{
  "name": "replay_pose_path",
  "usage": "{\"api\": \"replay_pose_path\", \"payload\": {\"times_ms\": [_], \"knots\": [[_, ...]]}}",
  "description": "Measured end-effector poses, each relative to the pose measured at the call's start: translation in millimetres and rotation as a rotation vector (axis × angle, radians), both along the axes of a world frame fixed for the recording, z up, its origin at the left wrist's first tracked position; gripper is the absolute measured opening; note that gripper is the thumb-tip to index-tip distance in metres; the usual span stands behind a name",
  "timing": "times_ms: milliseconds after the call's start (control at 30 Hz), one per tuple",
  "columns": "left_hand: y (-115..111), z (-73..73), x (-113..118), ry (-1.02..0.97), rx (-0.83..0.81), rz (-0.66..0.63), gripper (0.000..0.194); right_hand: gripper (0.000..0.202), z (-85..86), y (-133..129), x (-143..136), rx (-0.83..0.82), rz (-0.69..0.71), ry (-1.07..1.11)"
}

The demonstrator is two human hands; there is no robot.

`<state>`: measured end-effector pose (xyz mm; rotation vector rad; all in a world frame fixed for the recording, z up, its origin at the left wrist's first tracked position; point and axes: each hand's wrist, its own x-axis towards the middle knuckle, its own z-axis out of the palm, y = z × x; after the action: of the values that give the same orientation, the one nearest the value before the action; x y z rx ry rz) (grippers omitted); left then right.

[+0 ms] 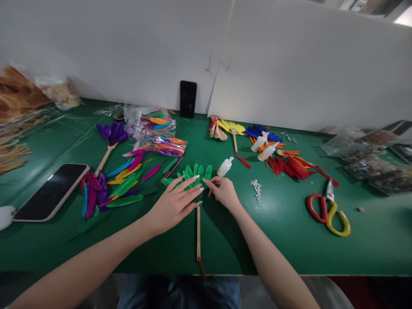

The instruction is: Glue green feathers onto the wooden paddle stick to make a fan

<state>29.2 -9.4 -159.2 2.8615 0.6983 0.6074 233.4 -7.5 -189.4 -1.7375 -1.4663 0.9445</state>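
Observation:
A feather fan with green feathers (200, 171) lies on the table, its thin wooden handle (198, 234) pointing towards me and ending in a red cord. My left hand (175, 202) rests flat across the feathers with its fingers stretched out, hiding much of the fan's middle. At the fan's right edge, my right hand (224, 193) has thumb and forefinger pinched on a green feather (208, 172). Just behind that hand, a small white glue bottle (225, 166) lies tilted. A cluster of small white pieces (256, 189) is to the right.
Loose coloured feathers (128, 189), a purple feather fan (112, 133) and a phone (51, 192) lie left. Plastic bags of feathers (157, 133) are behind. Scissors (330, 210), red feathers (291, 168), a yellow fan (231, 127) and more glue bottles (268, 152) are right.

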Motion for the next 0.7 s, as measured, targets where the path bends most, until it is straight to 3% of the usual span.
{"api": "replay_pose_path", "payload": {"times_ms": [300, 700], "knots": [[-26, -13.2, -22, 0.228, 0.027, -0.176, 0.054, 0.032, -1.1, 0, 0, 0.014, 0.005, -0.013], [-25, -12.5, -22, 0.289, -0.03, -0.227, 0.049, 0.032, -1.3, -2, -3, 0.015, -0.011, -0.039]]}}
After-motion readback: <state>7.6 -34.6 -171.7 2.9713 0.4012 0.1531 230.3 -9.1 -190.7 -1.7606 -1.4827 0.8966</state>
